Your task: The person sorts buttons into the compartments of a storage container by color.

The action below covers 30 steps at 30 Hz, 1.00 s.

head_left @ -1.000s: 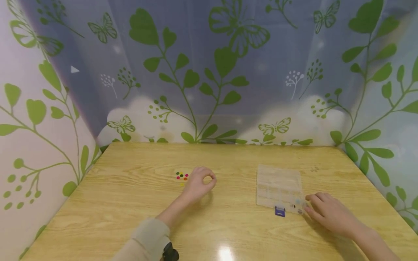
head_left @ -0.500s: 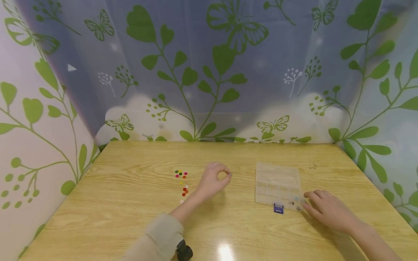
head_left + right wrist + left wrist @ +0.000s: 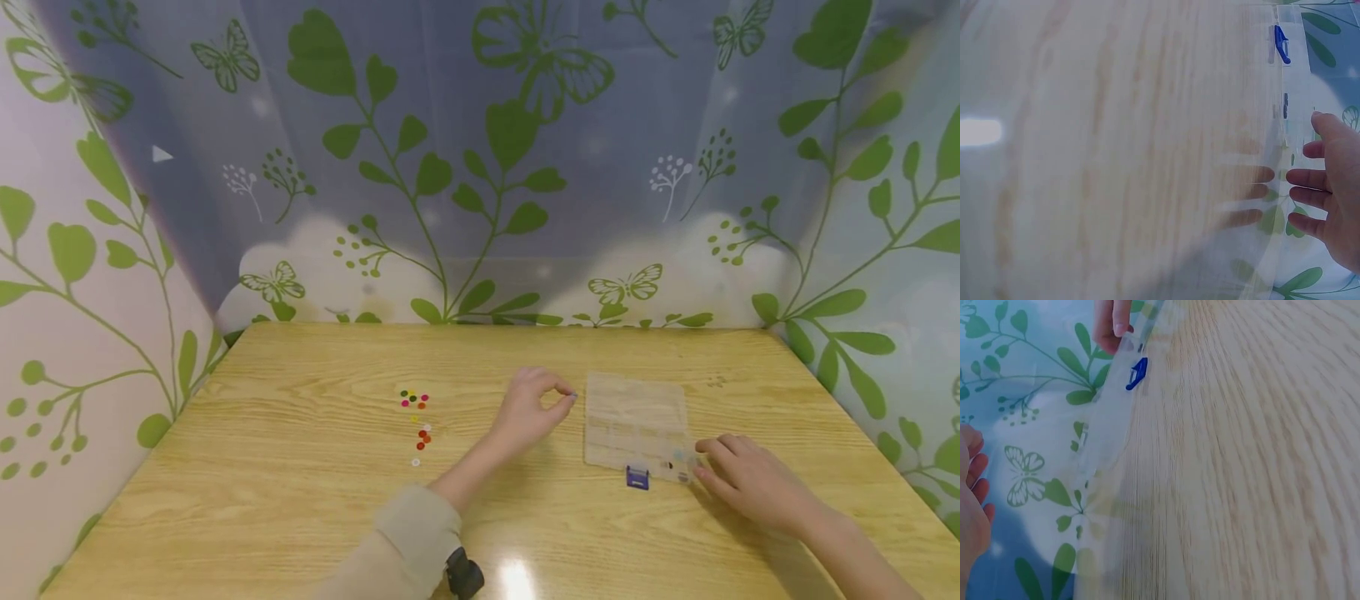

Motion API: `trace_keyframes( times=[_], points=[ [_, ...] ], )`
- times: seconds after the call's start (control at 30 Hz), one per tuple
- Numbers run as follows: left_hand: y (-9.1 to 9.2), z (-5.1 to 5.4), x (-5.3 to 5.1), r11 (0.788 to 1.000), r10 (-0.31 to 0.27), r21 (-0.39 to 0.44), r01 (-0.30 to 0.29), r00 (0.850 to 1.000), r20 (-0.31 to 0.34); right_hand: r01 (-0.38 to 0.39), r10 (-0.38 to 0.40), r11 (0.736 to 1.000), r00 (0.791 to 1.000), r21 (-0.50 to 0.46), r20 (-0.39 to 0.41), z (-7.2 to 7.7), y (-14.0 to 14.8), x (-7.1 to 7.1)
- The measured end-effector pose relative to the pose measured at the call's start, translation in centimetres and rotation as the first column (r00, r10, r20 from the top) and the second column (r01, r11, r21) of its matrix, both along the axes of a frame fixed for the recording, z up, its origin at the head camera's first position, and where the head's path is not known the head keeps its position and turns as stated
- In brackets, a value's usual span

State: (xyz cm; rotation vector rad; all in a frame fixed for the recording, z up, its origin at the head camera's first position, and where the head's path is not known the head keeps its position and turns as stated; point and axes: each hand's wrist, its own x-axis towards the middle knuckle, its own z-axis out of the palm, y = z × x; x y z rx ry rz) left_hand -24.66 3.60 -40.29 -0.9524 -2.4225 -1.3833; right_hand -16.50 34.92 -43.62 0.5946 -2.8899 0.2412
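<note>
My left hand (image 3: 528, 412) hovers left of a clear plastic box (image 3: 633, 408), its thumb and forefinger pinching a tiny greyish-blue button (image 3: 574, 395). The fingers largely cover this piece. The box is a shallow case with compartments and a blue latch (image 3: 637, 477) on its near side. A few small dark and pale-blue pieces (image 3: 681, 457) lie in its near right compartment. My right hand (image 3: 761, 483) rests at the box's right edge with relaxed fingers, the thumb by the near corner. In the right wrist view, the right hand's fingers (image 3: 1310, 179) are spread and fairly straight.
Several colourful buttons (image 3: 414, 398) lie on the left of the wooden table (image 3: 300, 467), green, yellow, pink and orange. Nearer me are red buttons (image 3: 422, 439) and a white button (image 3: 416, 462). A printed curtain (image 3: 450, 167) hangs behind and along both sides.
My left hand has moved right, away from the loose buttons toward the box, uncovering the red and white ones. The small piece at its fingertips has come into sight. My right hand stays put.
</note>
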Motion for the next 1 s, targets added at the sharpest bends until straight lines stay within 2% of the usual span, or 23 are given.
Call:
trace_keyframes(
  times=[0.23, 0.53, 0.67, 0.87, 1.0],
  points=[
    [2.3, 0.2, 0.3, 1.000, -0.018, -0.018, 0.017, 0.999, -0.049, 0.001, -0.001, 1.000, 1.000, 0.004, 0.003, 0.0, 0.0, 0.0],
    [4.5, -0.1, 0.8, 0.999, -0.015, -0.046, 0.012, 0.997, -0.074, -0.007, 0.007, 1.000, 1.000, 0.004, -0.003, 0.0, 0.1, 0.0],
    [5.3, -0.4, 0.7, 0.996, -0.006, -0.089, -0.004, 0.993, -0.114, -0.008, 0.008, 1.000, 1.000, 0.001, -0.006, 0.1, 0.0, 0.0],
    [6.4, -1.0, 0.5, 0.982, 0.002, -0.188, -0.026, 0.991, -0.131, -0.012, 0.012, 1.000, 1.000, 0.002, -0.029, 0.0, 0.0, 0.0],
    [7.0, -1.4, 0.4, 0.978, -0.001, -0.207, -0.034, 0.986, -0.168, -0.013, 0.013, 1.000, 0.999, 0.001, -0.043, -0.1, 0.0, 0.0]
  ],
)
